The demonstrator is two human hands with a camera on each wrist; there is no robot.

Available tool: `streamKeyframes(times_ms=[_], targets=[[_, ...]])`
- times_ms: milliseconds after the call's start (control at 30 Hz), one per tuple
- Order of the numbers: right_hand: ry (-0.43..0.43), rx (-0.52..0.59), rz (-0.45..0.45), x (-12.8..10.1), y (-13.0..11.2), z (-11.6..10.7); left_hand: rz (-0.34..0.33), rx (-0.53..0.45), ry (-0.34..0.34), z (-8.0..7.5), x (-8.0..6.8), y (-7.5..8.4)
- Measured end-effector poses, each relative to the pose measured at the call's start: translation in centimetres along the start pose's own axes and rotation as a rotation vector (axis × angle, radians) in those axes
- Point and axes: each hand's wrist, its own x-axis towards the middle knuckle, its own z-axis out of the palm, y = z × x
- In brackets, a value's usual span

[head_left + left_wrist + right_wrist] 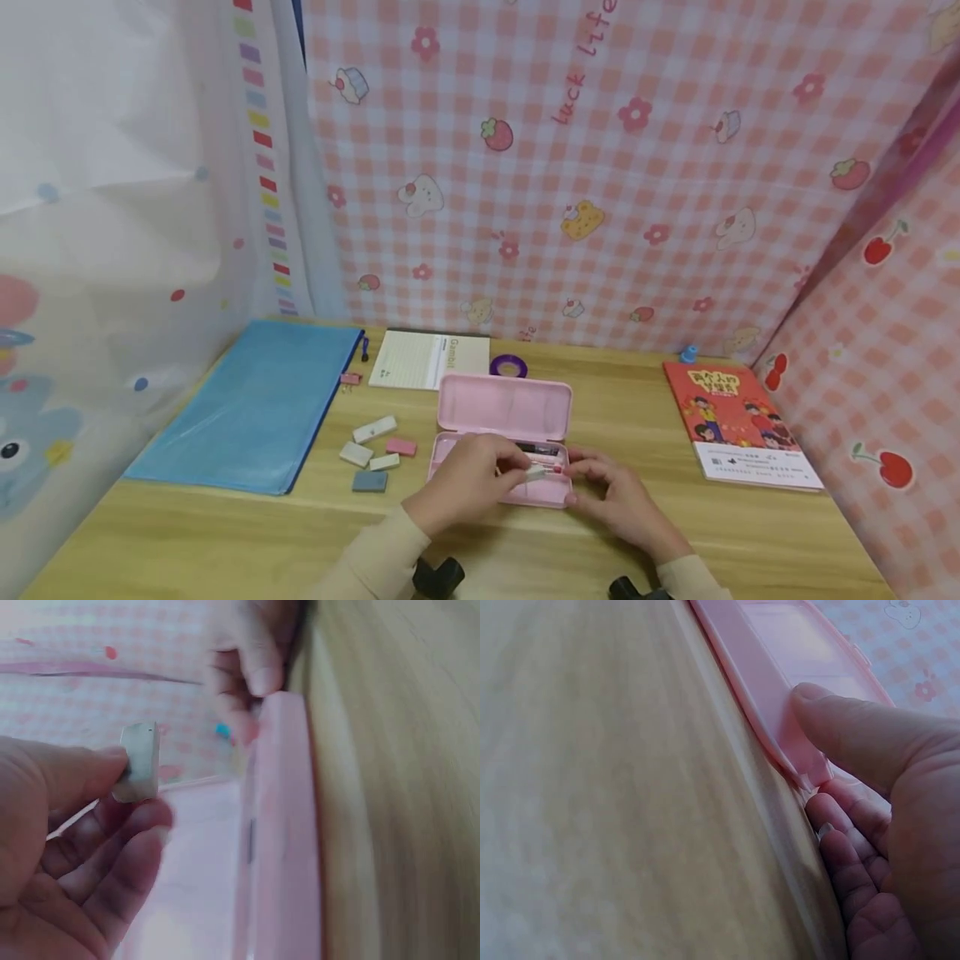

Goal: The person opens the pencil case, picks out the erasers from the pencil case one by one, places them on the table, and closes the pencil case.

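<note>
A pink pencil case (505, 410) lies with its lid raised on the table. Between thumb and fingers, my left hand (474, 477) pinches a small pale eraser (139, 763) above the case's tray. My right hand (617, 498) grips the right end of the case; in the right wrist view its thumb (840, 724) lies against the front wall and the fingers curl at the end. Inside the tray a black pen (538, 448) and reddish items are visible, partly covered by my left hand. Left of the case lie several loose erasers, among them a pink one (401, 447) and a blue-grey one (370, 482).
A blue zip folder (251, 408) covers the table's left side. Behind the case are a notebook (408, 358) and a purple tape roll (508, 365). A small red item (350, 379) sits beside the folder. At right lie a red book (738, 417) and a small blue object (689, 355).
</note>
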Motion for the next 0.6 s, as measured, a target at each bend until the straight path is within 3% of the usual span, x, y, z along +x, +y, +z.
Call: streamKeyframes(times_ms=[200,433,600], targets=[[-0.003,-0.021,0.028,-0.1,0.0,0.3,-0.068,-0.066,0.004,-3.6,-3.6,-0.8],[0.007,-0.033,-0.012,0.0,0.1,0.2,-0.15,-0.195,0.056,-7.2,-8.3,-3.0],[0.015,-0.036,-0.031,0.0,-0.9,0.1,-0.217,-0.202,0.111,-9.4,-11.4,-4.8]])
